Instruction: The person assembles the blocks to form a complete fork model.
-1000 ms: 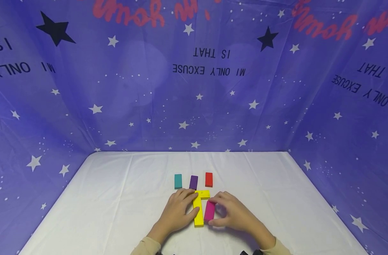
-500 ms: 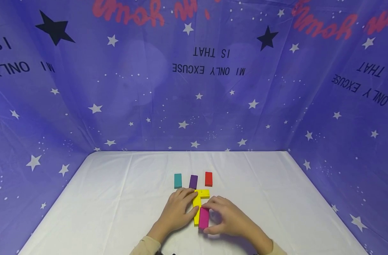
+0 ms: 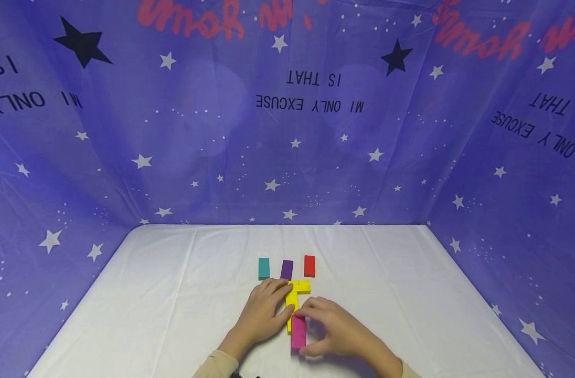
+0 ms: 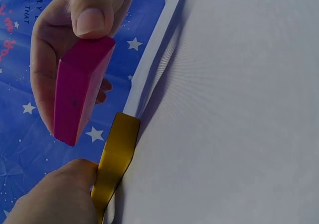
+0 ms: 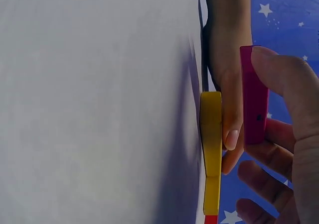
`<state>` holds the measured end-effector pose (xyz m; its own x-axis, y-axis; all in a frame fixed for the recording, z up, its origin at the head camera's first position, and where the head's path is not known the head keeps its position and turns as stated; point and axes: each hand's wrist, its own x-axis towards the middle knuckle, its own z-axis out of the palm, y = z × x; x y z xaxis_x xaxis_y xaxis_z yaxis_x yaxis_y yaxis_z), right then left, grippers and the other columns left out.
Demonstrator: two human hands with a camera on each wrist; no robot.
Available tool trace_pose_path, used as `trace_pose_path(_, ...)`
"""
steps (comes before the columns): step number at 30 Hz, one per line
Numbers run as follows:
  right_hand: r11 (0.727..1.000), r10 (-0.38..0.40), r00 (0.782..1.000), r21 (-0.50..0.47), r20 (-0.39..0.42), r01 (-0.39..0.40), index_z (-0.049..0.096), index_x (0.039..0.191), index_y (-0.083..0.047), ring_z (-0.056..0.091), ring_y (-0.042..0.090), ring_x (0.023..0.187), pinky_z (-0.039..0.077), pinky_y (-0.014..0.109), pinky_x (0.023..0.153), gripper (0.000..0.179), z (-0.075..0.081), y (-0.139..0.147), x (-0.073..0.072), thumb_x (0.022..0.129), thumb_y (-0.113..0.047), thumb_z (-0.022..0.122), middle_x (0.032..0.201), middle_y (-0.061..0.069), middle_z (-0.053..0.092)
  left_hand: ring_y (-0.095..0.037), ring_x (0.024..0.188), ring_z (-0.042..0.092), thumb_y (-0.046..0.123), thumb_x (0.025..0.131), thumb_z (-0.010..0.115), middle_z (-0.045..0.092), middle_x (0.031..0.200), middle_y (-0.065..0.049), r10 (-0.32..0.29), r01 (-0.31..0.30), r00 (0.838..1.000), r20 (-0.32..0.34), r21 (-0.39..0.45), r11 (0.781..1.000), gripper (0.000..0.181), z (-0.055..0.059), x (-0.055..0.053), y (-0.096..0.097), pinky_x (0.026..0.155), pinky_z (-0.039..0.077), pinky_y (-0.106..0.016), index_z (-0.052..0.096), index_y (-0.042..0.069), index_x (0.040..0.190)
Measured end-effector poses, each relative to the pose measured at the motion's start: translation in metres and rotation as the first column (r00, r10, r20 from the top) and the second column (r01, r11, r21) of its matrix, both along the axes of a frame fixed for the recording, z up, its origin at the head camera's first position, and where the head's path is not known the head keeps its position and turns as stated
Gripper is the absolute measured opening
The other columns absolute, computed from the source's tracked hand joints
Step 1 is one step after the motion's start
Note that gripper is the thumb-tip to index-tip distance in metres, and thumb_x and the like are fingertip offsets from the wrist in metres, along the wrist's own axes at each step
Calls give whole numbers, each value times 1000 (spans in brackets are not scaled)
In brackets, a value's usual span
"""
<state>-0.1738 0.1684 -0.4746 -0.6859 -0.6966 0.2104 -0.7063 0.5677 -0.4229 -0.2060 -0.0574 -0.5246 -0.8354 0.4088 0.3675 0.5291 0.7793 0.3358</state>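
In the head view my right hand [image 3: 334,328] pinches a magenta block [image 3: 298,333] between thumb and fingers, near the table's front. Both wrist views show this block [image 4: 75,94] raised off the white cloth, apart from the yellow blocks [image 5: 211,134]. My left hand [image 3: 263,310] rests on a yellow strip [image 3: 291,300] that points toward me, thumb and fingertips on its surface. A yellow crosspiece [image 3: 302,286] lies across the strip's far end. The magenta block overlaps the strip's near part in the head view, and the left fingers hide some of its far end.
Beyond the hands, a teal block [image 3: 264,268], a purple block [image 3: 287,270] and a red block [image 3: 309,265] lie in a loose row on the white tablecloth [image 3: 174,294]. A purple star-print cloth [image 3: 287,168] surrounds the table at back and sides.
The right hand has carried the magenta block left and toward the front, from right of the yellow strip to over its near end. My left hand has stayed in place.
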Motion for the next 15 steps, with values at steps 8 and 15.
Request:
trace_pose_path(8,999,38,999,21,-21,-37,66,123,-26,56,0,99,52,23,94,56,-1,-3,3,77,-54,79,109,-19,60,-18,132,47,45,95,57,56,142,6,6,-6,1000,5,0,1000,49,0,0,0,112,40,-49,59,22,138)
trace_pose_path(15,997,46,997,68,-58,-42,66,124,-26,54,-1,103,51,26,97,59,-4,-4,3,76,-58,78,112,-19,60,-18,133,46,44,95,57,55,143,6,7,-7,1000,28,4,1000,49,2,1,0,113,38,-49,59,22,139)
